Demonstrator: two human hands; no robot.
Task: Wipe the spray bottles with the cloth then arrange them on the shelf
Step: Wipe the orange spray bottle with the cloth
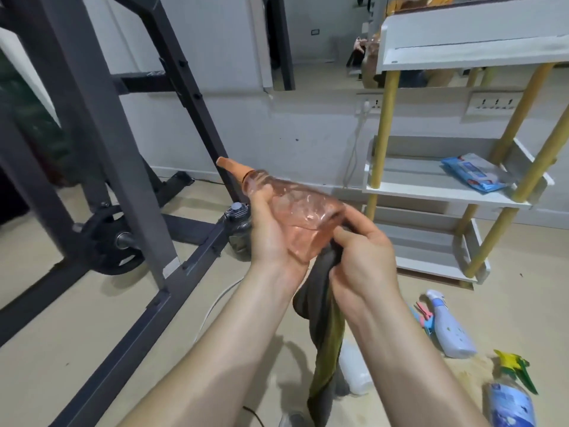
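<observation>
While wiped: the pink bottle (295, 217) lies tilted, left of the shelf (431, 192), nozzle away from it.
Left hand (274, 232): cradles the bottle's side.
Right hand (360, 257): pinches the cloth (320, 318) against the base.
Advice: probably turn the bottle steadily, keeping cloth contact.
Materials: clear, faceted plastic; limp dark cloth hanging down.
Waiting: other bottles (452, 331) on the floor below the shelf.

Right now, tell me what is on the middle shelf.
On the middle shelf lies one blue and white packet, flat, toward its right side. No spray bottle stands there. The far right corner is partly hidden behind the yellow posts.
</observation>
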